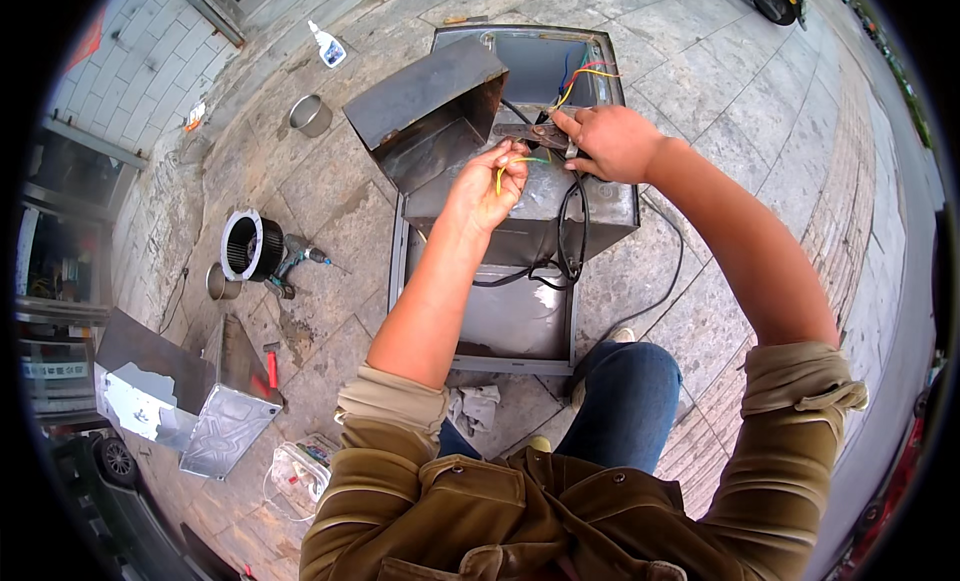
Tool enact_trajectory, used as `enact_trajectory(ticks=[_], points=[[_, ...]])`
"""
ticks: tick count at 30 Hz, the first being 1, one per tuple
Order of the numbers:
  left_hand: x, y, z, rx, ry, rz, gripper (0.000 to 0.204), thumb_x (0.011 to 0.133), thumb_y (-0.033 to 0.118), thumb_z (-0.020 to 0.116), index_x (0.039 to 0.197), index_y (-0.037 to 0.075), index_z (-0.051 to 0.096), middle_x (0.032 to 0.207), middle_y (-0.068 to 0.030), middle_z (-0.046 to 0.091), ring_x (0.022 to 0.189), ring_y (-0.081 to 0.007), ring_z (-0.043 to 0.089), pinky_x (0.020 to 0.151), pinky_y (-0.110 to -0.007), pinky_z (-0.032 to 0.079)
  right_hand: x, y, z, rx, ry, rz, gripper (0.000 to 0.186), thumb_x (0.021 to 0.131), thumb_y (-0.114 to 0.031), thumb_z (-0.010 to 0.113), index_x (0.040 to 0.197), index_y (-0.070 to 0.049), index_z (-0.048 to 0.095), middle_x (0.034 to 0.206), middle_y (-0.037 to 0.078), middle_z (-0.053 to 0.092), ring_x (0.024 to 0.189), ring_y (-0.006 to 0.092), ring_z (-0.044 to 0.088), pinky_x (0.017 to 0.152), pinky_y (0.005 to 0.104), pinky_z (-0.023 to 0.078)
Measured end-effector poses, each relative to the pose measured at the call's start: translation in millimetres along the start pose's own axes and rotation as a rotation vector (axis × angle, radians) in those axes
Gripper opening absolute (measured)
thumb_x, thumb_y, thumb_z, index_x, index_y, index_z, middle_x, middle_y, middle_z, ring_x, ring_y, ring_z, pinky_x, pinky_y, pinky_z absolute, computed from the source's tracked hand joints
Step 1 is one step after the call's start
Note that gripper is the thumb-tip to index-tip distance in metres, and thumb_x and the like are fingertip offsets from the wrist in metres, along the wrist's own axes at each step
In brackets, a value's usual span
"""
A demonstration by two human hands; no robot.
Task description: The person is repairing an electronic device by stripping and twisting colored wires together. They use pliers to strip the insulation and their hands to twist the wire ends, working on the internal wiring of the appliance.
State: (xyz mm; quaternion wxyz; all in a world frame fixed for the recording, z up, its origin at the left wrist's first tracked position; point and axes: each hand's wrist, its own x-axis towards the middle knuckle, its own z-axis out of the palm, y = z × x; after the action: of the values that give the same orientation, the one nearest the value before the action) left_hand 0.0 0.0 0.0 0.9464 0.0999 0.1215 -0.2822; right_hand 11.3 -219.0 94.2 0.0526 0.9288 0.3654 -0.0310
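Grey metal appliance housing (520, 216) lies on the paving in front of me, with a hollow, open-ended metal box section (425, 96) on its left. My left hand (490, 186) pinches a yellow-green wire (513, 162) above the housing. Beside it, my right hand (612, 144) has its fingers closed at a flat, dark, rusty metal piece (530, 134); whether this is a tool is unclear. Red, yellow and blue wires (578, 76) stick up beyond the right hand. Below both hands, a looped black cable (572, 246) hangs over the housing's near side.
Left on the paving are a black blower wheel (250, 246), a cordless drill (296, 265), a metal cylinder (311, 115), a spray bottle (326, 45), a red-handled hammer (272, 369), sheet-metal panels (228, 436) and a plastic container (302, 468). A grey cloth (474, 408) lies near my feet.
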Motion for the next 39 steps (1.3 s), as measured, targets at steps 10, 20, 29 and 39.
enact_trajectory(ticks=[10,20,29,39], points=[[-50.3,-10.1,35.5,0.898,0.206,0.26,0.033,0.097,0.006,0.048,0.128,-0.004,0.046,0.101,-0.0131,0.063,0.078,-0.0127,0.059,0.066,-0.027,0.053,-115.6,-46.8,-12.6,0.378,0.145,0.628,0.079,0.08,-0.04,0.069,0.136,0.006,0.04,0.102,0.024,0.06,0.1,0.0384,0.058,0.087,0.0425,0.047],[-67.3,-20.2,21.8,1.182,0.205,0.477,0.04,0.095,0.002,0.05,0.134,-0.002,0.042,0.122,-0.0172,0.057,0.102,-0.02,0.062,0.085,-0.029,0.051,-110.7,-104.3,12.9,0.713,0.547,0.694,0.085,0.078,-0.041,0.071,0.136,0.013,0.039,0.11,0.029,0.058,0.105,0.0388,0.057,0.091,0.0389,0.045],[-38.9,-17.1,12.9,1.387,0.27,0.642,0.023,0.089,0.005,0.06,0.112,-0.001,0.061,0.097,-0.0083,0.064,0.083,-0.0132,0.061,0.071,-0.025,0.048,-102.5,-144.3,32.8,1.324,0.692,0.579,0.081,0.079,-0.024,0.075,0.135,0.017,0.035,0.134,0.027,0.049,0.126,0.0272,0.048,0.106,0.032,0.034],[-15.6,-24.7,45.8,1.879,-0.061,0.992,0.012,0.084,0.011,0.069,0.094,0.004,0.066,0.082,-0.0055,0.065,0.067,-0.0128,0.06,0.065,-0.028,0.048,-95.7,-114.4,46.3,1.535,0.762,0.514,0.079,0.08,-0.02,0.074,0.137,0.015,0.034,0.135,0.023,0.049,0.127,0.0236,0.045,0.106,0.0316,0.033]])
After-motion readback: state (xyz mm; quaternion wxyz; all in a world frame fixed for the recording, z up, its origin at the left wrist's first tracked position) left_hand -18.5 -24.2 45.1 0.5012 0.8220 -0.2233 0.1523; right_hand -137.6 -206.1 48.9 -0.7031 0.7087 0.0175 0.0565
